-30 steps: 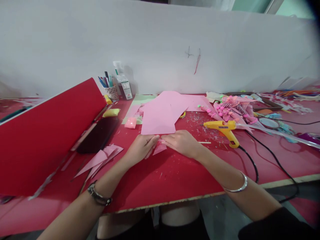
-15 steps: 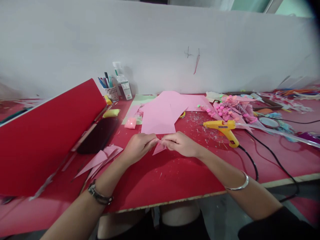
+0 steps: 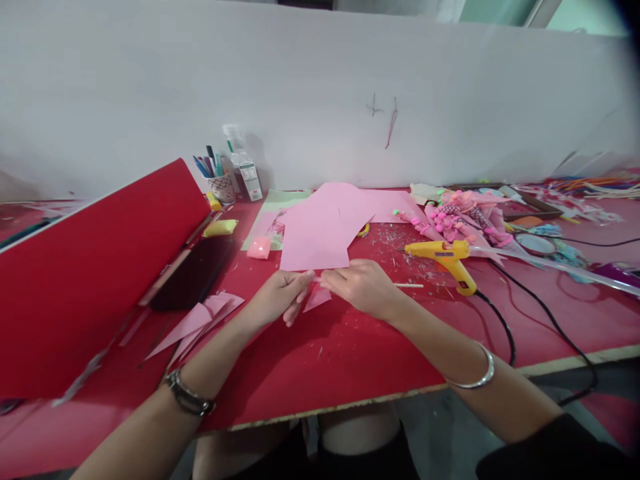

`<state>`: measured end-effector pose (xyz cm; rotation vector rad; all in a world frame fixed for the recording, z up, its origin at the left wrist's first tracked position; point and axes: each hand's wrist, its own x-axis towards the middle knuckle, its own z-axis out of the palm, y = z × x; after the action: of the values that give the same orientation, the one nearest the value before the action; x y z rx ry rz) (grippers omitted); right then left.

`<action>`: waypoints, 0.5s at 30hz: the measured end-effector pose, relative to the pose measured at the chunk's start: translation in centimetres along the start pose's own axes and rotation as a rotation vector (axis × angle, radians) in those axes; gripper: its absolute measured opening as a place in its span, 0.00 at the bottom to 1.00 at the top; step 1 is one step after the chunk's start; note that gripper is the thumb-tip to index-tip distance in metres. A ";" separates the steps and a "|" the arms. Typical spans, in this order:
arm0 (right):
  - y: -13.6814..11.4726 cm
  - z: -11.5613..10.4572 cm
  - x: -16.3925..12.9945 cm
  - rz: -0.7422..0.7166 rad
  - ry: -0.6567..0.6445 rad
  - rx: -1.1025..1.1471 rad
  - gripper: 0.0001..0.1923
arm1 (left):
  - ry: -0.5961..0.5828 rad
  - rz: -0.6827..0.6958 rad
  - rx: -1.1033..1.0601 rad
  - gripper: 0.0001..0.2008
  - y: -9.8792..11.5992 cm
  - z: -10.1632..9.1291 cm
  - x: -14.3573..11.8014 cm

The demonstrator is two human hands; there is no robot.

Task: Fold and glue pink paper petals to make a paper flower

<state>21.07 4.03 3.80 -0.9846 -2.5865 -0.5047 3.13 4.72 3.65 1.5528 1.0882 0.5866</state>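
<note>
Near the middle of the frame, the left hand [image 3: 277,297] and the right hand [image 3: 361,287] pinch a small folded pink paper piece [image 3: 317,297], fingers closed on it. It sits on the red table [image 3: 350,360], just below big pink paper sheets [image 3: 325,227]. A yellow glue gun [image 3: 445,257] lies to the right.

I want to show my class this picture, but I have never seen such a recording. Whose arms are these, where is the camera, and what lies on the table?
The camera sits on a person's head and looks down at their own two bare hands; there is no machine. The left hand and right hand together pinch a small folded pink paper piece just above the red table. Behind it lie large pink paper sheets. To the right is a yellow glue gun with a black cord; to the left, pink paper triangles and a tilted red board.
</note>
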 end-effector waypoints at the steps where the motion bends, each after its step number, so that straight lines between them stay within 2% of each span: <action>1: 0.0 0.0 0.0 -0.028 0.011 -0.037 0.16 | -0.017 -0.024 -0.066 0.22 0.0 0.0 0.1; 5: 0.1 -0.1 -0.2 -0.105 0.058 -0.160 0.14 | -0.072 -0.084 -0.293 0.22 -0.3 0.2 0.3; 9: 0.2 0.1 -0.3 -0.135 0.100 -0.223 0.14 | -0.068 -0.109 -0.372 0.20 -0.7 0.2 0.4; 12: 0.1 0.5 -0.1 -0.100 0.121 -0.187 0.13 | -0.054 -0.063 -0.304 0.20 -0.7 0.1 0.5; 15: 0.0 1.1 0.1 0.010 0.095 -0.085 0.14 | 0.016 0.069 -0.056 0.19 -0.5 -0.1 0.4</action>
<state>20.86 4.56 2.91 -0.9762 -2.4928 -0.6479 3.10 5.11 3.12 1.5435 1.0254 0.6723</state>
